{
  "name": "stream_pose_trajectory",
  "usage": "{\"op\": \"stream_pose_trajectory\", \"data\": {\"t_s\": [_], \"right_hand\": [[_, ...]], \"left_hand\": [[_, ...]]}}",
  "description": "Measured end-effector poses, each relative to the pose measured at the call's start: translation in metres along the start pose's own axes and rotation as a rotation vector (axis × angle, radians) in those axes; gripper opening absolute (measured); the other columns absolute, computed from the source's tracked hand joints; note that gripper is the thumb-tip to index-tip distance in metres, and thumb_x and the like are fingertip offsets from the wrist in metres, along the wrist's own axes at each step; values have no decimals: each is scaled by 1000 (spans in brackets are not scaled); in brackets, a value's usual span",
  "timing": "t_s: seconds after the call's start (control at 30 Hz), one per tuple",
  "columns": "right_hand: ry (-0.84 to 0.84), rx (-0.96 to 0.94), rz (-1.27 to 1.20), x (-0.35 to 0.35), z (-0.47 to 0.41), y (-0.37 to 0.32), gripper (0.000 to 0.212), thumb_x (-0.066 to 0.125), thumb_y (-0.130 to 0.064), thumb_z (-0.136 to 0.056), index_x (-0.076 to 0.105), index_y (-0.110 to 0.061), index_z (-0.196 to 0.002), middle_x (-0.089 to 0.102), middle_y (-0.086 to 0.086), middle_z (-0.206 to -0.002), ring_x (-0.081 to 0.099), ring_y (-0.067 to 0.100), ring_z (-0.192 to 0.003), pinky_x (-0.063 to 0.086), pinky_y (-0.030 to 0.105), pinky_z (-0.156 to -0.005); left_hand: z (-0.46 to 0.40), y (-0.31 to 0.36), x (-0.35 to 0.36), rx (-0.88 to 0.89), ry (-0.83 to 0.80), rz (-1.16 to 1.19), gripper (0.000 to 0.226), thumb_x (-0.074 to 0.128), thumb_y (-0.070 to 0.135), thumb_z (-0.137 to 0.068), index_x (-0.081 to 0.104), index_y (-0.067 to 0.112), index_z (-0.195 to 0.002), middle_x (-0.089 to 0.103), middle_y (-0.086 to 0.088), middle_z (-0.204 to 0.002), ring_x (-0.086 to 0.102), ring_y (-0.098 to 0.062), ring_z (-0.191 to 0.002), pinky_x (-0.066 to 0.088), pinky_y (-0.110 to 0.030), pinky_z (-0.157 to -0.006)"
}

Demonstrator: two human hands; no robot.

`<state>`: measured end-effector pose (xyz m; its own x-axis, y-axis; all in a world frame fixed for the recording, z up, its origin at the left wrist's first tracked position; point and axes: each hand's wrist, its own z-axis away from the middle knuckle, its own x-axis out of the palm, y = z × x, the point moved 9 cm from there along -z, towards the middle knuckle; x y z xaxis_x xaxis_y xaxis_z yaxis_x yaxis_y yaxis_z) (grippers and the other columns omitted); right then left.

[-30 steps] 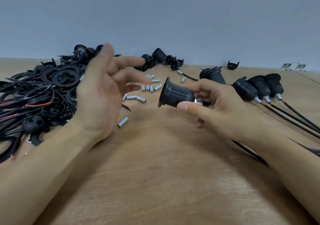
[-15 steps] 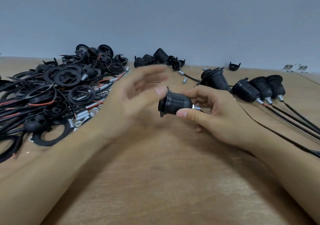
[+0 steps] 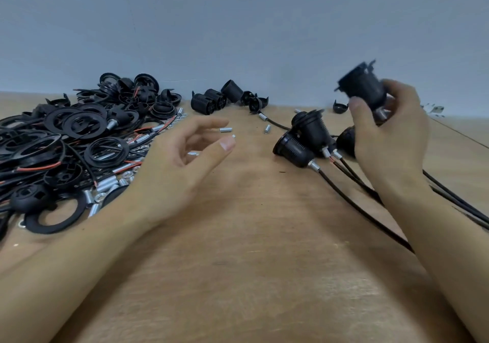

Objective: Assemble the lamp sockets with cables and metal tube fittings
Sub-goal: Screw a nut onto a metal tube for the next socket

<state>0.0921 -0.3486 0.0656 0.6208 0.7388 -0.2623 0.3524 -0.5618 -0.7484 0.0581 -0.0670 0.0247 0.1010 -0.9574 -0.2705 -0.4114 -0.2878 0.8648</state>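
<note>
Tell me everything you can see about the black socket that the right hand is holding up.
The socket is black, looks like plastic and is motion-blurred. It has a round body with a wider flange at its open end, which points up and to the left. The right hand grips it from below, thumb in front and fingers behind, and lifts it above the table, over the finished sockets. A silvery metal piece shows at its base; whether a cable hangs from it is unclear.

left hand point(image 3: 182, 162): bare, no glove, ring or watch | right hand point(image 3: 391, 136): bare, likewise | forearms: bare, no sleeve in view | thumbnails: short, unpainted
</note>
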Motion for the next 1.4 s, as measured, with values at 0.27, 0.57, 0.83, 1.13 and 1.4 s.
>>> {"op": "stream_pose_trajectory", "data": {"t_s": [0.27,0.57,0.83,1.13,1.4], "right_hand": [[-299,165,410,30,6,32,42,46,3,-87,49,-6,-128,57,13,-103,54,33,-99,38,30,-69],[-166,-187,216,22,16,-22,40,48,-1,-92,53,-11,-131,52,-2,-127,49,21,-121,39,32,-101],[-531,-499,35,71,77,-63,24,59,-6,-90,66,-9,-113,68,-2,-103,62,19,-99,50,35,-88],[-1064,-681,293,138,128,-57,46,43,-26,-103,42,-11,-146,34,1,-157,27,12,-145,22,28,-117],[-890,-635,269,121,107,-57,26,55,-18,-96,64,-14,-121,66,1,-111,57,22,-101,48,42,-85]], "left_hand": [[-3,0,-19,123,79,-655,15,66,32,-87,72,27,-100,66,18,-97,51,-6,-100,40,-28,-87],[-14,-32,-44,-104,-10,-1008,35,58,30,-91,64,22,-125,63,1,-125,47,-28,-122,42,-46,-99],[-16,-31,-31,18,-123,-989,19,64,31,-90,70,34,-108,66,13,-97,53,-21,-100,46,-43,-90],[-19,-32,-22,103,-149,-806,21,67,11,-88,74,25,-102,63,17,-93,60,-9,-90,44,-22,-78],[-30,-35,-53,-23,-18,-973,19,64,21,-92,73,21,-109,70,2,-109,60,-21,-106,48,-39,-91]]}}
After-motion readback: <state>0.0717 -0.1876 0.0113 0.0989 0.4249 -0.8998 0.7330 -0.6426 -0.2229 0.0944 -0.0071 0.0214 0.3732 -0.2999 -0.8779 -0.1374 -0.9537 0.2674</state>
